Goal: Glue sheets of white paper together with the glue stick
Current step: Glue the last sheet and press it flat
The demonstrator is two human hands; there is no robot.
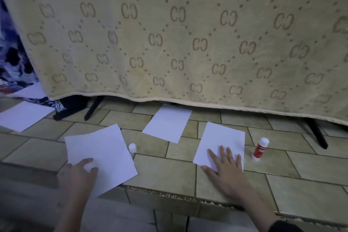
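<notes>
Blanket [169, 43]: beige, patterned with paired letters and dotted diamonds, hanging across the back above the floor.
Floor [169, 171]: tan tiles, carrying all the paper.
Left sheets [105, 154]: white stack, corners fanned out of line, lying near left on the floor.
Right sheet [222, 141]: white, flat on the floor, just left of the glue stick.
Middle sheet [168, 122]: white, farther back, between the other two, partly under the blanket hem.
Far-left sheets [20, 117]: two more, white, well apart from the rest.
Right hand [224, 165]: flat, fingers spread straight, pressing the right sheet's near edge.
Left hand [81, 173]: curled, thumb and fingers pinching the left sheets' near corner.
Glue stick [260, 149]: red and white, upright, uncapped.
Cap [132, 147]: white, upright beside the left sheets' right edge.
</notes>
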